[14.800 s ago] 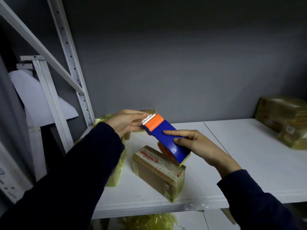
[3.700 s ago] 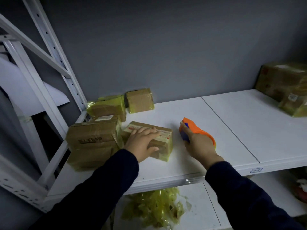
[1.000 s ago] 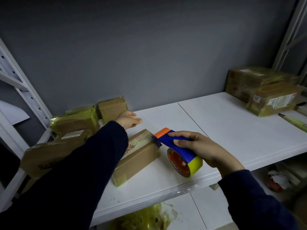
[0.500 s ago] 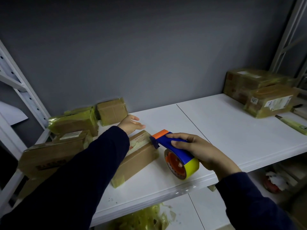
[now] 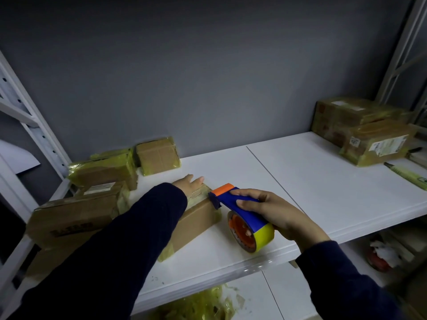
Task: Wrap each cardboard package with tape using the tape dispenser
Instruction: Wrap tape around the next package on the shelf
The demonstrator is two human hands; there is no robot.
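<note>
A long cardboard package (image 5: pixel 193 224) lies on the white shelf (image 5: pixel 312 190), angled toward the front edge. My left hand (image 5: pixel 190 184) rests flat on its far end with the fingers straight. My right hand (image 5: pixel 276 213) grips the blue and orange tape dispenser (image 5: pixel 233 204), which carries a yellow tape roll (image 5: pixel 251 232). The dispenser's orange nose touches the package's right top edge, just right of my left hand. My left sleeve hides much of the package's top.
Several taped cardboard packages (image 5: pixel 104 172) crowd the shelf's left end beside a white upright (image 5: pixel 44 139). Two more packages (image 5: pixel 367 132) are stacked at the far right, with a yellow-green pen-like object (image 5: pixel 409 175) in front. Crumpled yellow tape (image 5: pixel 198 306) lies on the lower shelf.
My left hand has come down flat onto the package's far end. The dispenser has moved a little to the package's top edge.
</note>
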